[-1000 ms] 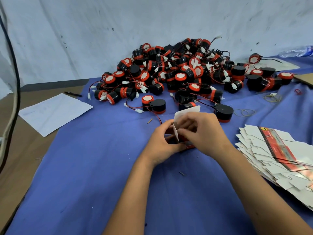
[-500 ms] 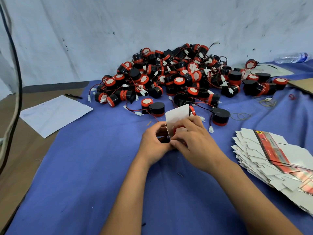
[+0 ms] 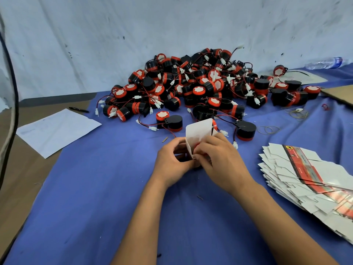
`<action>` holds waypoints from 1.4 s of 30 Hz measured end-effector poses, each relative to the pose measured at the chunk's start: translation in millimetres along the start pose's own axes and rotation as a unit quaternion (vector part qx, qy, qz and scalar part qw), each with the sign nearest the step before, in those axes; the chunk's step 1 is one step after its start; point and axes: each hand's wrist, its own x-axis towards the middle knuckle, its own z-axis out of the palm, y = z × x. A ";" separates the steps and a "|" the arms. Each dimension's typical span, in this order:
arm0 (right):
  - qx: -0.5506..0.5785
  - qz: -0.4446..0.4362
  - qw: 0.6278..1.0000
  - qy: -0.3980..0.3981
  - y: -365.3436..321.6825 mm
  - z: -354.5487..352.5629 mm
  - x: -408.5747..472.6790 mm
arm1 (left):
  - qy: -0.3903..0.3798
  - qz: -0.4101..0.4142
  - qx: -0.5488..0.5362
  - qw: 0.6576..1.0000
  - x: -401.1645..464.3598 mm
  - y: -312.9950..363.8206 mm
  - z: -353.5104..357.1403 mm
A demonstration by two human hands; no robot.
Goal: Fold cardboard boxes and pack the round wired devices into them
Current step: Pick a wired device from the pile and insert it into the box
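Both hands, left hand (image 3: 172,161) and right hand (image 3: 219,159), pinch the small white box (image 3: 198,131). Print on the flat box stack (image 3: 305,175) is too blurry to read

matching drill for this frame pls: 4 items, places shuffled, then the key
Things:
1. flat box blanks
2. sheet of paper
3. water bottle
4. small box

Places:
A. far right, lying by the wall
B. centre, held in the grip of both the left hand and right hand
C. left, half on the blue cloth, a pen beyond it
D. right, fanned in a stack on the cloth

Pairs: 1-D, 2-C, 3-A, 4-B
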 end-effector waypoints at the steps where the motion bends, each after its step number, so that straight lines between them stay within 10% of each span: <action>1: -0.010 -0.007 1.000 -0.006 1.0 0.3 -0.6 | 0.001 0.002 0.002 1.000 -0.4 0.3 -0.1; 12: -0.100 0.009 0.995 -0.012 -1.1 -4.4 -4.2 | -0.007 0.003 0.013 1.000 -0.4 0.9 -0.2; 17: 0.126 0.127 0.947 0.268 15.1 1.8 1.9 | -0.020 -0.017 0.018 0.999 -0.1 -0.9 -6.0; 23: 0.465 0.265 0.845 0.020 32.2 6.7 0.0 | -0.054 -0.063 -0.060 0.995 -2.6 0.7 -8.9; 28: 0.422 0.217 0.880 0.003 37.0 10.0 0.6 | -0.071 -0.169 -0.272 0.945 -3.8 2.8 -11.5; 37: 0.424 0.110 0.892 -0.112 37.5 6.6 -5.2 | 0.142 -0.120 -0.114 0.976 -1.0 1.0 20.3; 42: 0.361 0.085 0.927 -0.055 34.6 12.2 -6.2 | 0.011 -0.131 -0.164 0.978 -4.6 1.2 0.9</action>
